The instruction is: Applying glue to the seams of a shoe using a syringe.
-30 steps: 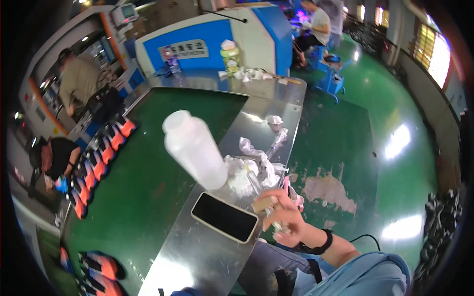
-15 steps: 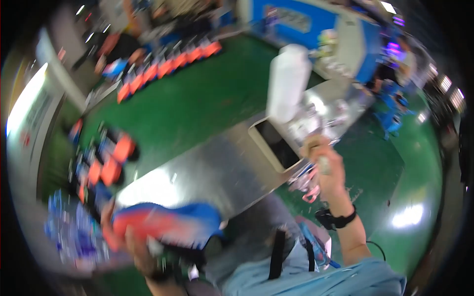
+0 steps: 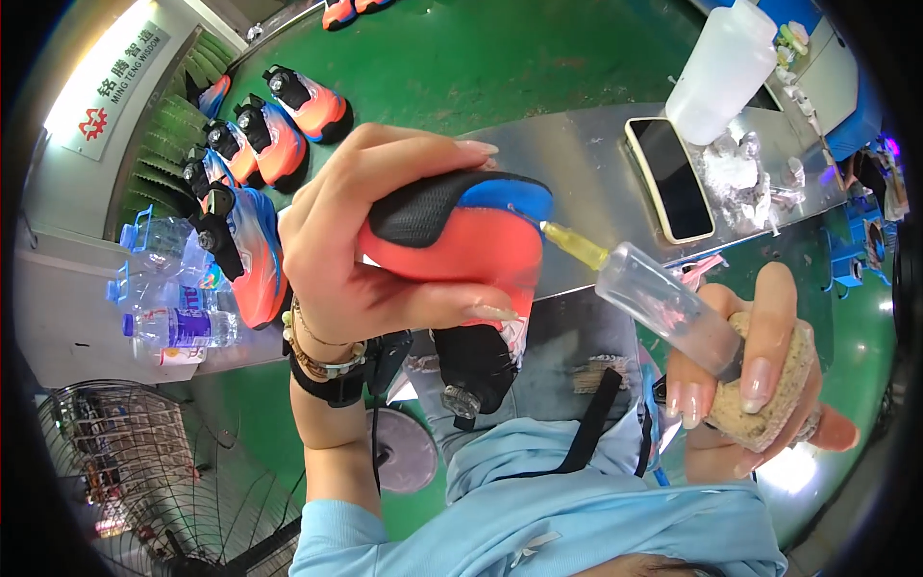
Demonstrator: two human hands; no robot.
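My left hand [image 3: 351,216] grips a coral-and-blue sneaker [image 3: 452,258] with a black sole, near the middle of the view. The shoe is tilted, its black upper opening hanging low toward my lap. Between the fingers of my right hand [image 3: 760,380] is a clear syringe [image 3: 663,303] with a yellow tip. That tip points left and meets, or nearly meets, the blue edge by the sole. A tan sponge-like block [image 3: 784,389] is also held in the right hand, against the palm. The syringe's rear end is hidden by my fingers.
A metal bench [image 3: 586,173] carries a phone [image 3: 673,183], a white plastic bottle [image 3: 726,72] and crumpled clear wrap [image 3: 735,178]. Several similar sneakers [image 3: 274,144] stand at left. Clear water bottles [image 3: 183,327] and a wire fan [image 3: 125,452] are at lower left.
The sneaker has come up from the lower left to the middle. My right hand has moved from beside the phone to the lower right, and the syringe now shows clearly. The view has shifted.
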